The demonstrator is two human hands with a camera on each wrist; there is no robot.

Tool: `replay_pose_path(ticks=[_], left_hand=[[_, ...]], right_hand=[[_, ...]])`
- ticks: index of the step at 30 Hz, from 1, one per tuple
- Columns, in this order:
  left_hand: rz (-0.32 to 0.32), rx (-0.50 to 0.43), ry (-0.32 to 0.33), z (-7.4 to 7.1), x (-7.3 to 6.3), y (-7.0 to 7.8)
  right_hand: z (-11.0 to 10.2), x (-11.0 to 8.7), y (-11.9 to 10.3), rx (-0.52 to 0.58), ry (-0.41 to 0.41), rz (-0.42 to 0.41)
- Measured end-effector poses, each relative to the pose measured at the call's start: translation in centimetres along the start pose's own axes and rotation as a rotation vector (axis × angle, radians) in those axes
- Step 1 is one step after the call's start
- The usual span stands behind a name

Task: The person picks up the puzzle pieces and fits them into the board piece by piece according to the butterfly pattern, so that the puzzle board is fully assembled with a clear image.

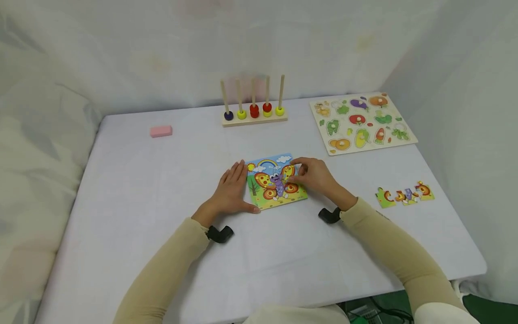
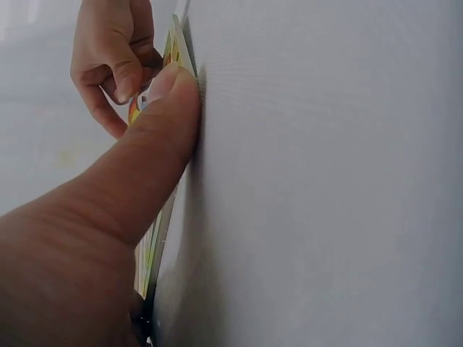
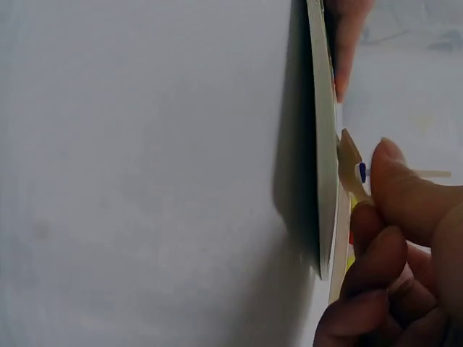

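Note:
A square butterfly jigsaw puzzle [image 1: 265,198] lies on the table in front of me. My left hand [image 1: 231,191] rests along its left side with fingers straight. The left thumb presses the near left corner, also seen in the left wrist view. Over the right part of the picture, my right hand [image 1: 313,175] pinches a puzzle piece [image 3: 349,155] between thumb and fingers. That piece tilts up from the puzzle's surface in the right wrist view; in the head view the fingers partly hide it.
Several loose puzzle pieces [image 1: 409,196] lie at the right. A vegetable peg board [image 1: 344,120] sits at the back right. Behind the puzzle stands a wooden bead stacker [image 1: 255,121] with five thin pegs. A pink block [image 1: 161,131] lies at the back left.

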State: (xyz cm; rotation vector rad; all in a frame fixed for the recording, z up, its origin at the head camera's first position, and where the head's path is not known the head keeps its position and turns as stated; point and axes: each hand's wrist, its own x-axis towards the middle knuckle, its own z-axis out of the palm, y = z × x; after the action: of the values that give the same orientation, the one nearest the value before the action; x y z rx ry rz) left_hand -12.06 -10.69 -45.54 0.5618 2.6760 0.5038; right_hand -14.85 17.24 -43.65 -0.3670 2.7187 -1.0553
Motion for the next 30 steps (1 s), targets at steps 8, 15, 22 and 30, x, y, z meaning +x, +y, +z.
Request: replay_pose_path(ticks=[8,15,22,30], left_hand=[[0.009,0.008,0.006,0.21,0.22,-0.12],[0.007,0.008,0.004,0.39,0.33,-0.05],[-0.001,0.008,0.002,0.48,0.42,-0.06],[-0.014,0.022,-0.003,0.3,0.31,-0.07]], right_hand=[[0.42,0.07,0.33,-0.117,-0.062,-0.02],[0.5,-0.15,0.47,-0.113,-0.047,-0.019],[0.38,-0.27,0.44,-0.13,-0.038,-0.01],[0.47,-0.24,0.24,-0.182,-0.041,0.005]])
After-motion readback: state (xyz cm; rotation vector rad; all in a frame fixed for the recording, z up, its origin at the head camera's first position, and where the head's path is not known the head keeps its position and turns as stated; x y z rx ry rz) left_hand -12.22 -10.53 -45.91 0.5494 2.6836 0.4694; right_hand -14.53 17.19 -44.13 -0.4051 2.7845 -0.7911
